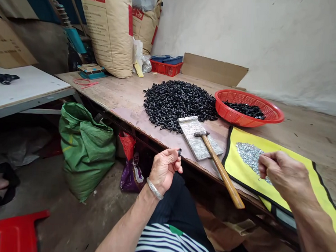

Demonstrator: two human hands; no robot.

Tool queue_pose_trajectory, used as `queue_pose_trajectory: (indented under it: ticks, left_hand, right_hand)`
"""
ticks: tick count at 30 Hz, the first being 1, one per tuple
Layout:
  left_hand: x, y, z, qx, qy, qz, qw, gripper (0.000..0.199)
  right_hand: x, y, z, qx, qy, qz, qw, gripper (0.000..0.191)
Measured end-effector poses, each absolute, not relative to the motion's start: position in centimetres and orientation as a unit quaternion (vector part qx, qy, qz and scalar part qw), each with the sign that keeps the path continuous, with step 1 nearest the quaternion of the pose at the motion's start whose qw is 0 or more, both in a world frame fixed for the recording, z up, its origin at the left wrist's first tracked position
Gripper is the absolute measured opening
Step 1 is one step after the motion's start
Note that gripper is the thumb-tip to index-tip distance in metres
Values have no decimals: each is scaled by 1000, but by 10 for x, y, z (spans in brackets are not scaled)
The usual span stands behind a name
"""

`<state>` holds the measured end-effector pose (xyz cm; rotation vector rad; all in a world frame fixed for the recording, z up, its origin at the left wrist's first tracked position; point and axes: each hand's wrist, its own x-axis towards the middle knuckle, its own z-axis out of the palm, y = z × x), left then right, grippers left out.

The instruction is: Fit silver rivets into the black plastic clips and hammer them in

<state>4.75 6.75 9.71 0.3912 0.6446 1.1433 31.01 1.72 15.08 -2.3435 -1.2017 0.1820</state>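
Left hand [164,170] pinches a tiny black piece [179,152], partly hidden; right hand [282,177] curls, its grip unclear.

On the surface [103,92], a heap of small parts [177,104] has a plastic basket [231,115] at 3 o'clock, a stone slab [189,137] carrying a hammer [218,168] at 5 o'clock, and a mat [235,172] beyond at 4 o'clock.

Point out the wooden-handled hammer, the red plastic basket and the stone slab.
wooden-handled hammer [218,166]: head view, on its wooden handle.
red plastic basket [240,92]: head view, on its far rim.
stone slab [188,128]: head view, on its bare top face.
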Motion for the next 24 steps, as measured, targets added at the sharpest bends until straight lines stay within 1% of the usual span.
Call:
queue_pose_trajectory:
  ticks: [2,3,4,6,10,13,16,20,24]
  left_hand:
    - [52,60,98,197,300,510,781,27]
    - [54,56,99,207,298,502,785,29]
    - [56,52,100,215,295,494,789,30]
    - [57,44,102,229,282,477,800,31]
    - [53,31,106,259,282,444,810,30]
    - [51,26,107,281,323,463,776,28]
    - [51,24,105,300,352,482,744,26]
    - [52,24,101,327,363,491,722,21]
    - [51,24,99,353,374,499,697,18]
  right_hand:
    - [280,6,154,-769,-457,160,417,13]
    - [263,1,154,-719,-479,217,455,16]
    - [246,-2,153,-679,-492,270,474,18]
    - [216,-4,148,-625,-508,337,488,18]
    - [182,2,128,-576,-551,309,519,15]
    - [174,6,113,-540,-545,324,554,13]
    - [170,7,103,-537,-513,350,570,11]
    - [168,6,96,-562,-510,332,560,11]
    - [168,6,96,-566,-502,343,557,8]
